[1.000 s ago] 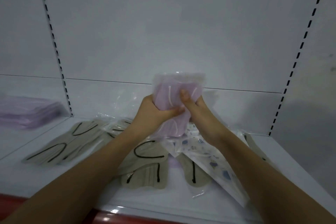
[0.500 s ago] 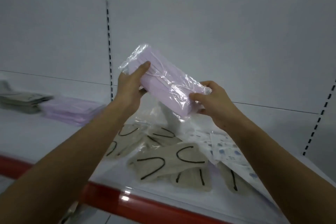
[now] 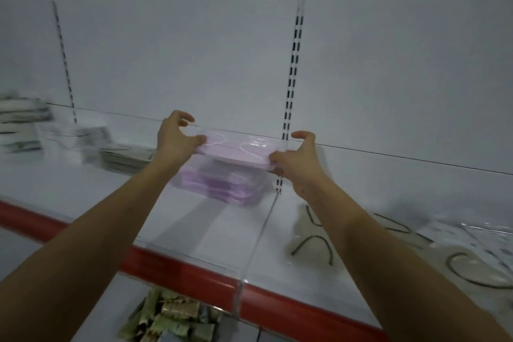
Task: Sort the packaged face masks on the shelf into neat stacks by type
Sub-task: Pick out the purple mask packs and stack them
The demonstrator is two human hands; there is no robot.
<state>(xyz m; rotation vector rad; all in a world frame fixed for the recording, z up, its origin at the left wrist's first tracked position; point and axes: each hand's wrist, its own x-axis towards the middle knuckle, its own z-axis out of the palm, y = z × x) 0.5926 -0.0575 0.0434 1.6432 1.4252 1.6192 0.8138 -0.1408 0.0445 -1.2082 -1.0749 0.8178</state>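
Head view, looking down (close) over shelf [image 3: 211, 233]

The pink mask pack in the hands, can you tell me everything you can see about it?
The pink mask pack is a flat, clear plastic wrapper holding pale pink masks with white ear loops showing on top. It lies level, just above the pink stack on the white shelf. The left hand pinches its left end; the right hand holds its right end.

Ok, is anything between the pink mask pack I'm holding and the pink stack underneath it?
Nothing visible. The pink mask pack, held at its ends by the left hand and right hand, hangs directly above the pink stack, with only open air between.
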